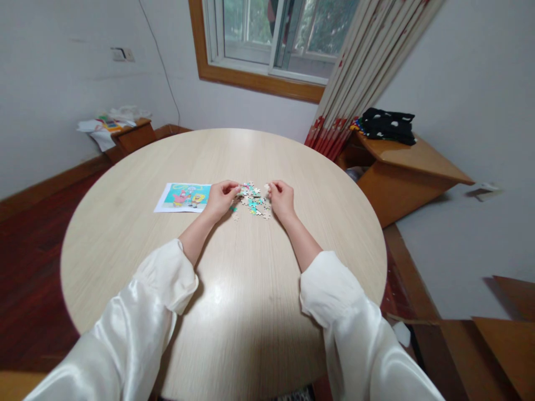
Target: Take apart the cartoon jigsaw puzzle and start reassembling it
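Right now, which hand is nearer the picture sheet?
Left. The left hand is at the right edge of the picture sheet; the right hand is farther right, across the puzzle pieces.

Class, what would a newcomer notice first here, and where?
The puzzle pieces draw the eye first, heaped on the round table between the left hand and right hand. Next comes the bright picture, flat beside the left hand. Beyond, a curtain hangs right of the window.

I have open bench (334, 223) outward of the right hand (282, 199) and ahead of both hands. Between them, loose puzzle pieces (253, 203) block a low pass. On the left hand's (218, 199) outer side lies a printed sheet (184, 196), flat enough to cross above.
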`<state>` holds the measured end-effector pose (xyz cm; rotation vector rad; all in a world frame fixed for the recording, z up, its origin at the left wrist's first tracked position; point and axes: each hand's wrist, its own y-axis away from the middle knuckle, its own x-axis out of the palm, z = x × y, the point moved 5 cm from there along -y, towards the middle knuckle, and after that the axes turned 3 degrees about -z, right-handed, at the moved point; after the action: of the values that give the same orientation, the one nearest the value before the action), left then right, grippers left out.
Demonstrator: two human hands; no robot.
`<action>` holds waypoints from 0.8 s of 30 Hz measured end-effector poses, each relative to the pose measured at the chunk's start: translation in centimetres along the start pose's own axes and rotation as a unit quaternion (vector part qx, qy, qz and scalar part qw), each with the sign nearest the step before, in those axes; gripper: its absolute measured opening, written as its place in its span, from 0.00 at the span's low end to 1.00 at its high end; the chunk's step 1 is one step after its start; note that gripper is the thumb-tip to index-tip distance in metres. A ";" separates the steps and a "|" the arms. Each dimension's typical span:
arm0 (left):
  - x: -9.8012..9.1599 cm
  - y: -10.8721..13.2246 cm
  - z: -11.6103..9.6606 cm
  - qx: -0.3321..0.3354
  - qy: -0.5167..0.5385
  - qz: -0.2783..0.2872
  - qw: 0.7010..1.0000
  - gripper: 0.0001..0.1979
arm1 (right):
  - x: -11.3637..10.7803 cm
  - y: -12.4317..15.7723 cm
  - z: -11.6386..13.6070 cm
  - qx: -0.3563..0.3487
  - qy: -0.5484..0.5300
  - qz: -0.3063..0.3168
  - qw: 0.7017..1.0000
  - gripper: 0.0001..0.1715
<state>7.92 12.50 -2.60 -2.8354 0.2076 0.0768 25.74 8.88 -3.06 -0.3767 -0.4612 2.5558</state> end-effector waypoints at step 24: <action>-0.1 -0.1 0.3 -0.020 -0.026 -0.024 0.999 0.11 | 0.0 0.3 0.5 -0.041 0.070 0.042 0.996 0.21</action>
<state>7.78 12.71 -2.80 -2.8729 0.1276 0.1450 25.45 8.52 -2.68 -0.6128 -0.5082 2.5753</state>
